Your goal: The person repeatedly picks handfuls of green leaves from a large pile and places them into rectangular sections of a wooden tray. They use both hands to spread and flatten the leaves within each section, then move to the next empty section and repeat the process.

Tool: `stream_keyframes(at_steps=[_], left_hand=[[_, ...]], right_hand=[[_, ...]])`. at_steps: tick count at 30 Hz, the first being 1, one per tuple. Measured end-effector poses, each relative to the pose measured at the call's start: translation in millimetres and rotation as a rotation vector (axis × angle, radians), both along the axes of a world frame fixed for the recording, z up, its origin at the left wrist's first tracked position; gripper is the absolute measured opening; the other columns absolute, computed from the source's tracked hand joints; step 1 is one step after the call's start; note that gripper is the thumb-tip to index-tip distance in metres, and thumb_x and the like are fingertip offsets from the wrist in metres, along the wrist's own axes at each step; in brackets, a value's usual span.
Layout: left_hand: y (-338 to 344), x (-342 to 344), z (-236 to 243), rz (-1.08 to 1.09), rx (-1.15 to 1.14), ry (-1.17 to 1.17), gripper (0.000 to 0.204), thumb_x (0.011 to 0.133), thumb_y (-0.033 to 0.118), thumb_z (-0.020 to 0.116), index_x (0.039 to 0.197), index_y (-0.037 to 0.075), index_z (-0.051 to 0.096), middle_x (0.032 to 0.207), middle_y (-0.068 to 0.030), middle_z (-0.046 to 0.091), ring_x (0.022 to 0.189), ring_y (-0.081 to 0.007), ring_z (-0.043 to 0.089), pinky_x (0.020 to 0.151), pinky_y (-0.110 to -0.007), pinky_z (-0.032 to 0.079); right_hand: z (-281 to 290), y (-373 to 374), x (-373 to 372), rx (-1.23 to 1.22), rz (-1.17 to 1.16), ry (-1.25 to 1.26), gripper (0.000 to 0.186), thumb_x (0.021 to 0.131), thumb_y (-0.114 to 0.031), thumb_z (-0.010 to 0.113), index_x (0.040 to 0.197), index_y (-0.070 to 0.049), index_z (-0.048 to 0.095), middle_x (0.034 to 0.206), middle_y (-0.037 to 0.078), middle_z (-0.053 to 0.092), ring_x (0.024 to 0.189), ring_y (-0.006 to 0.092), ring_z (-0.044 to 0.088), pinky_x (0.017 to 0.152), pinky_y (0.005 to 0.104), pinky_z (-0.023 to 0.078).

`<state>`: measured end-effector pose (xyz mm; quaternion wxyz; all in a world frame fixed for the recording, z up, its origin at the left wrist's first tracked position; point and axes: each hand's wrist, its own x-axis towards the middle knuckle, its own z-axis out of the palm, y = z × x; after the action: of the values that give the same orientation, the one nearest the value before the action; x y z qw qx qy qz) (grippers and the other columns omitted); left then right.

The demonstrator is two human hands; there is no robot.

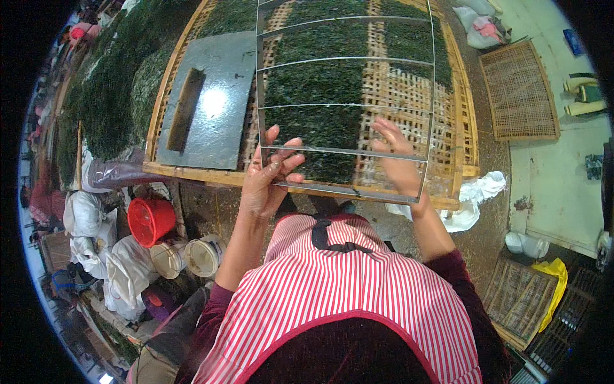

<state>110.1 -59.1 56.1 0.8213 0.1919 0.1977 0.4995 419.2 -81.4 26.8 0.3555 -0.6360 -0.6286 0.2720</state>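
A long, thin metal frame with several crossbars [345, 61] is held over a woven bamboo tray [419, 131]. Dark green, finely shredded wet matter [313, 96] lies in strips on the tray. At the frame's near left corner, my left hand [263, 176] is closed around the side rail, fingers curled inward. My right hand [398, 160] is by the near right corner, its fingers stretched out and blurred by motion; the right rail passes close to its wrist. Left of the frame, a grey flat board [224, 77] rests on the tray, carrying a narrow wooden block [186, 110].
A large heap of green matter [102, 96] lies left of the tray. Below it stand a red plastic basket [151, 221], white buckets [204, 255] and white sacks [131, 272]. White cloth [467, 208] lies at the right; another woven tray [519, 93] leans beyond.
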Motion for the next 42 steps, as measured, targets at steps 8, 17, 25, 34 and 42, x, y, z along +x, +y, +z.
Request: stream_keyframes(at_steps=[8,17,25,34,42], left_hand=[[-57.4,140.5,-51.1,-0.154,-0.171,0.121,0.054,0.099,0.002,0.054,0.148,0.013,0.033,0.137,-0.0217,0.055,0.11,-0.027,0.067,0.085,-0.041,0.063],[-72.6,175.2,-74.9,-0.181,-0.303,0.325,0.047,0.102,0.004,0.05,0.146,0.014,0.034,0.139,-0.0191,0.053,0.114,-0.0288,0.065,0.088,-0.041,0.061],[-48.1,204.0,-79.8,-0.232,-0.231,0.553,0.051,0.102,0.004,0.048,0.149,0.012,0.029,0.126,-0.0142,0.06,0.098,-0.0233,0.068,0.077,-0.034,0.061],[-30.5,187.4,-55.0,-0.29,0.77,1.767,0.048,0.09,0.015,0.065,0.133,0.002,0.049,0.101,-0.0246,0.068,0.086,-0.0432,0.068,0.072,-0.052,0.053],[21.3,202.1,-44.4,-0.057,1.233,1.744,0.032,0.082,0.0,0.064,0.112,0.011,0.065,0.103,-0.012,0.062,0.092,-0.0373,0.064,0.071,-0.046,0.053]], right_hand=[[-8.9,-148.0,112.8,-0.265,-0.543,0.965,0.034,0.104,-0.034,0.054,0.116,-0.003,0.059,0.086,0.009,0.069,0.064,0.0109,0.062,0.057,0.025,0.05],[-59.2,-156.4,144.3,-0.402,-0.552,0.403,0.034,0.105,-0.032,0.049,0.098,0.0,0.059,0.07,0.007,0.064,0.052,0.0129,0.058,0.049,0.0283,0.046],[-42.8,-132.3,153.8,-0.226,-0.513,-0.42,0.036,0.093,-0.023,0.061,0.119,0.001,0.062,0.102,0.025,0.066,0.097,0.0389,0.065,0.08,0.0478,0.052],[-48.7,-135.5,152.6,-0.286,-0.563,-0.497,0.032,0.092,-0.017,0.059,0.12,-0.003,0.063,0.109,0.02,0.062,0.096,0.0412,0.063,0.081,0.0492,0.052],[-69.5,-129.8,157.5,-0.281,-0.6,-0.55,0.031,0.093,-0.02,0.059,0.12,-0.007,0.063,0.108,0.016,0.064,0.093,0.039,0.064,0.078,0.0507,0.053]])
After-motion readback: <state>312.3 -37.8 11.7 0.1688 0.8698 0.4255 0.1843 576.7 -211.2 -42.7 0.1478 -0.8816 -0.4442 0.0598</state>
